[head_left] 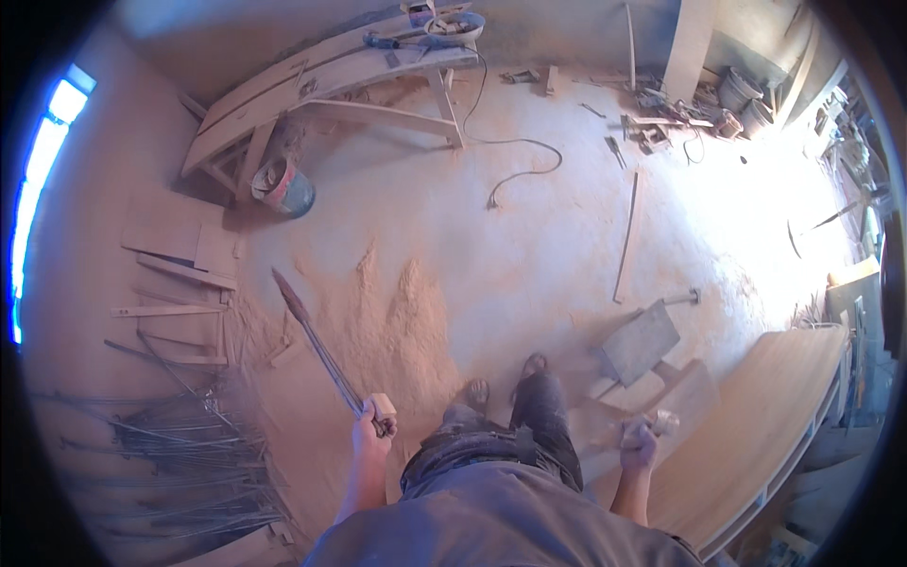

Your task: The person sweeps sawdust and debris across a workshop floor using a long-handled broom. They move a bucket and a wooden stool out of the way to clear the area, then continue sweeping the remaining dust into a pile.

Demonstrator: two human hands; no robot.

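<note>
My left hand (368, 433) is closed round the end of a long, thin, dark tool (326, 352). It looks like paired rods and runs up and to the left to a reddish-brown pointed tip. A small pale wooden block (382, 404) sits at the same hand, against the fingers. To the right, my right hand (639, 444) is closed on a small pale object (667, 422), too blurred to name. Heaped sawdust (406, 317) lies on the floor ahead of my left hand. Beyond my right hand a grey box-like piece (641, 342) rests by some boards.
A wooden workbench (331, 71) with a power tool (383, 42) stands far left, its cable (529, 142) trailing over the floor. Beside it is a bucket (283, 189). Metal rods (179, 454) and planks pile up at left. A curved wooden panel (765, 416) leans at right.
</note>
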